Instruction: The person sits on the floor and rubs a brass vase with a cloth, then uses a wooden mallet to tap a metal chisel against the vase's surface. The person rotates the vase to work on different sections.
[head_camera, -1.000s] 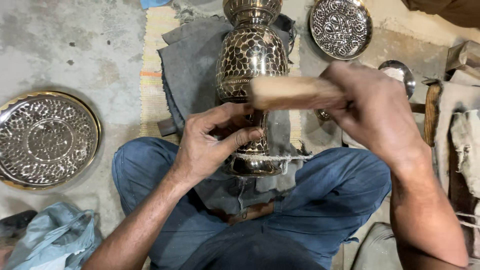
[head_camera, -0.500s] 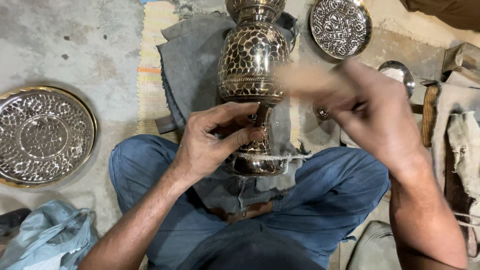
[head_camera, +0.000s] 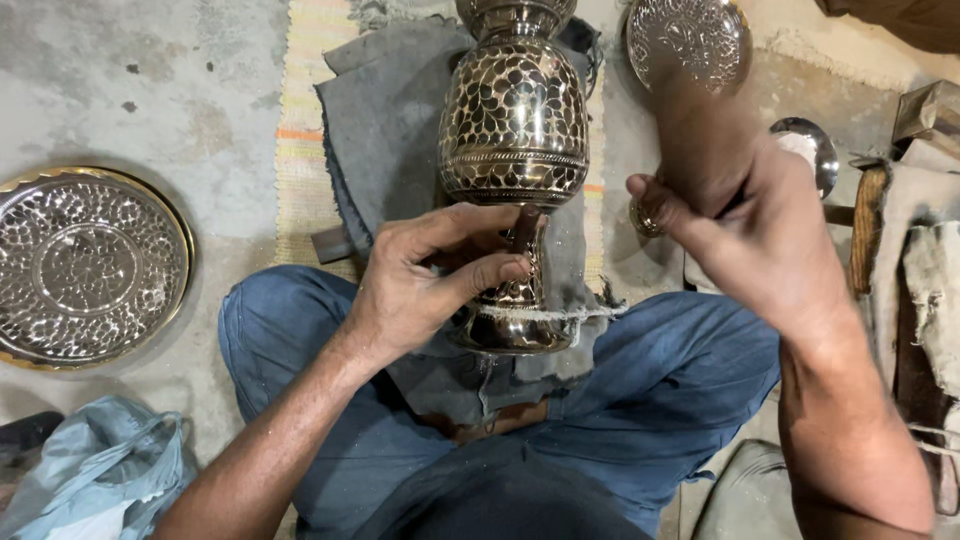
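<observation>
The left hand (head_camera: 430, 285) is pinching the narrow stem of the engraved metal vase (head_camera: 513, 130), which is lying across the person's lap on a grey cloth (head_camera: 385, 140). The right hand (head_camera: 750, 240) is gripping a blurred wooden handle (head_camera: 700, 130).

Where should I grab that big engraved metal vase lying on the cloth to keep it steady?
Take the vase at its narrow stem, just above the flared foot, coming from the left side as the left hand does now. The waist there is slim enough for a full grip; the round belly is too wide.
</observation>
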